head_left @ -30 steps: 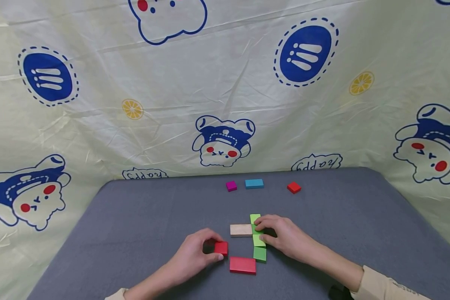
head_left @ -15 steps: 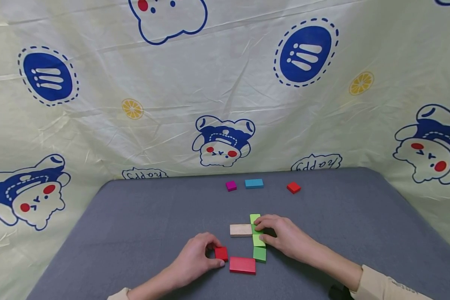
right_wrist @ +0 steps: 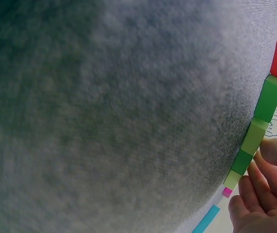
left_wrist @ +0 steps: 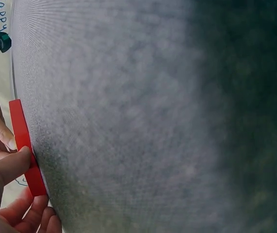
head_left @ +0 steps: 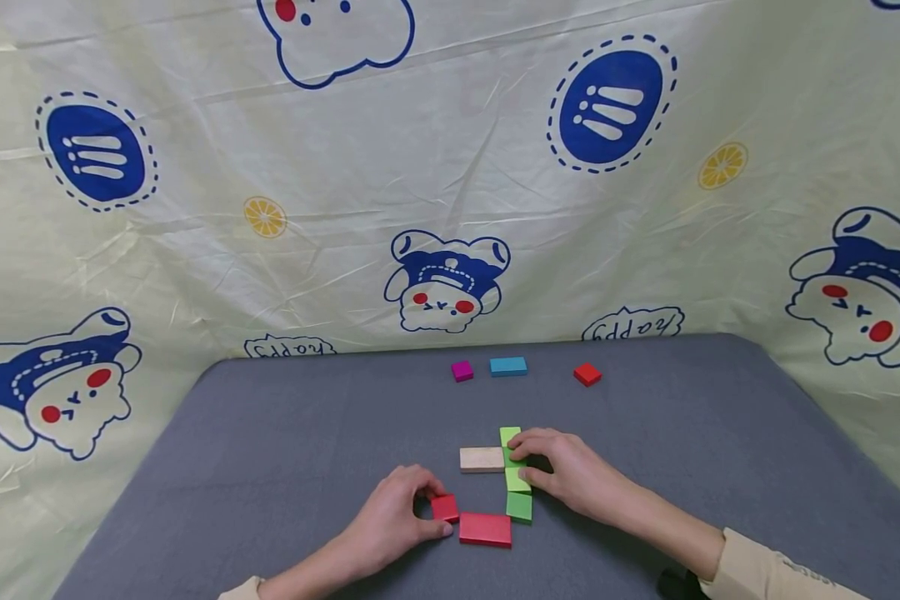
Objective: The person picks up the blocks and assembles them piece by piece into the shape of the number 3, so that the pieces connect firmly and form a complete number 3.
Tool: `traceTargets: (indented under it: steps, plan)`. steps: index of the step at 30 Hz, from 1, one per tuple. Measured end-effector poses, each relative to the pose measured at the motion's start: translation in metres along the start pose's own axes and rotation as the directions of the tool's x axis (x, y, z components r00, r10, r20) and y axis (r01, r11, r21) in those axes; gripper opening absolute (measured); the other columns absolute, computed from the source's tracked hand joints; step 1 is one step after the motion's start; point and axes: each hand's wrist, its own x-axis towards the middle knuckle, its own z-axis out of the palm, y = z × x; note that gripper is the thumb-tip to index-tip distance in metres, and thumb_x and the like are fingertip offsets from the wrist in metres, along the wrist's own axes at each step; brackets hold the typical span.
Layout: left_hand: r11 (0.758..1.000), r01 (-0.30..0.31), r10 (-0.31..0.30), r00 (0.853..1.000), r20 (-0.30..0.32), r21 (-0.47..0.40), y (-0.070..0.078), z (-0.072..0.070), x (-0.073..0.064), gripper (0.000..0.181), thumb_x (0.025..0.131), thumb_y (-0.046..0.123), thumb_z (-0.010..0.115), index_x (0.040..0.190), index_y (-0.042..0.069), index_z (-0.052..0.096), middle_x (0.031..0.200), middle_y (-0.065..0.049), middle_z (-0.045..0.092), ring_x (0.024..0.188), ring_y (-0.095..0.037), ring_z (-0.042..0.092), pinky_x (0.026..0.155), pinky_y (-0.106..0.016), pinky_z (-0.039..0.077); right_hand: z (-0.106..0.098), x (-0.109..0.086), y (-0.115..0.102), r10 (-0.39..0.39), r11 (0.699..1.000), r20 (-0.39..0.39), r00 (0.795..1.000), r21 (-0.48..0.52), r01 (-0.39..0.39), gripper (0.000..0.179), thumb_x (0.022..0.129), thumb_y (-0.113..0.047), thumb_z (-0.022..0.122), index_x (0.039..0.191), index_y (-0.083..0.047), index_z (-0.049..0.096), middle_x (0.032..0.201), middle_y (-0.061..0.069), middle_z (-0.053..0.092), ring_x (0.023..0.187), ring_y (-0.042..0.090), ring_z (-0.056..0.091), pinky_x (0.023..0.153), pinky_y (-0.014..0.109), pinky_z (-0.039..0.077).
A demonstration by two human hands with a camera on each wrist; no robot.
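Note:
My left hand [head_left: 397,517] pinches a small red square block [head_left: 445,507] between thumb and fingers, low on the table. The block stands at the back left corner of a red rectangular block [head_left: 485,530]; whether they touch I cannot tell. A row of light and dark green square blocks runs away from me, with a green block [head_left: 519,507] at its near end. Against the row's right side rests my right hand [head_left: 577,479], its thumb touching a light green block [right_wrist: 254,137] and its fingertips partly covering the blocks behind. Left of the row lies a plain wooden block [head_left: 482,460].
At the back of the grey table [head_left: 307,433] lie a magenta block [head_left: 462,372], a blue rectangular block [head_left: 508,367] and another red block [head_left: 588,374]. A printed curtain [head_left: 330,283] hangs behind. Something black [head_left: 678,585] shows beneath the right forearm.
My left hand has brought the small red block toward me and slightly right, beside the red rectangular block, turning it a little. The right hand has stayed in place.

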Motion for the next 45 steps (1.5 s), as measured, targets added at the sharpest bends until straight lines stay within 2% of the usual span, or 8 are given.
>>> traceTargets:
  steps: [19, 25, 28, 35, 39, 45]
  plan:
    - [1.000, -0.019, 0.019, 1.000, -0.005, 0.003, -0.001, 0.002, -0.002, 0.030, 0.074, 0.028, 0.087, 0.097, 0.022, 0.069, 0.085, 0.016, 0.056, 0.084, -0.008, 0.048, 0.072, -0.028, 0.042, 0.001, 0.001, 0.002, -0.003, 1.000, -0.004, 1.000, -0.005, 0.003, 0.022, 0.089, -0.007, 0.072, 0.110, -0.013, 0.072, 0.124, -0.001, 0.062, 0.121, 0.026, 0.054, 0.099, 0.049, 0.043]
    - [1.000, -0.001, 0.001, 1.000, 0.015, -0.004, -0.001, 0.000, -0.001, 0.031, 0.074, 0.030, 0.087, 0.098, 0.022, 0.069, 0.087, 0.016, 0.056, 0.086, -0.009, 0.048, 0.074, -0.029, 0.043, 0.000, 0.001, 0.002, -0.010, 1.000, -0.004, 1.000, -0.008, 0.010, 0.023, 0.089, -0.007, 0.072, 0.111, -0.013, 0.072, 0.124, -0.001, 0.062, 0.121, 0.026, 0.054, 0.099, 0.049, 0.043]
    - [1.000, 0.008, -0.008, 0.999, 0.032, -0.023, -0.001, -0.002, -0.002, 0.033, 0.075, 0.032, 0.086, 0.102, 0.023, 0.069, 0.092, 0.017, 0.057, 0.091, -0.009, 0.049, 0.078, -0.030, 0.044, 0.000, 0.001, 0.001, -0.006, 1.000, -0.002, 1.000, -0.008, 0.006, 0.023, 0.089, -0.007, 0.072, 0.111, -0.013, 0.072, 0.124, -0.001, 0.062, 0.122, 0.026, 0.054, 0.099, 0.049, 0.043]
    - [0.994, -0.046, 0.048, 0.999, 0.015, -0.100, -0.003, -0.007, -0.003, 0.029, 0.085, 0.033, 0.077, 0.109, 0.017, 0.069, 0.101, 0.011, 0.061, 0.095, -0.009, 0.055, 0.084, -0.032, 0.048, 0.000, 0.001, 0.001, 0.001, 1.000, 0.001, 1.000, -0.008, -0.001, 0.023, 0.089, -0.008, 0.072, 0.111, -0.013, 0.072, 0.124, -0.002, 0.062, 0.121, 0.027, 0.054, 0.099, 0.050, 0.043]
    - [0.986, -0.024, 0.023, 1.000, -0.009, -0.164, -0.006, -0.009, 0.003, 0.026, 0.090, 0.031, 0.072, 0.110, 0.014, 0.068, 0.100, 0.009, 0.061, 0.092, -0.010, 0.058, 0.082, -0.030, 0.049, 0.000, 0.001, 0.001, -0.008, 1.000, 0.000, 1.000, -0.008, 0.008, 0.023, 0.089, -0.008, 0.072, 0.111, -0.012, 0.072, 0.124, -0.002, 0.062, 0.121, 0.026, 0.054, 0.098, 0.049, 0.043]
    - [0.975, -0.022, 0.014, 0.999, -0.039, -0.220, -0.014, -0.014, 0.019, 0.026, 0.091, 0.023, 0.072, 0.112, 0.009, 0.068, 0.102, 0.002, 0.064, 0.092, -0.015, 0.060, 0.081, -0.029, 0.050, 0.001, 0.000, 0.002, -0.021, 1.000, -0.007, 1.000, -0.014, 0.021, 0.023, 0.088, -0.008, 0.072, 0.111, -0.011, 0.072, 0.124, -0.001, 0.062, 0.121, 0.026, 0.055, 0.098, 0.049, 0.044]
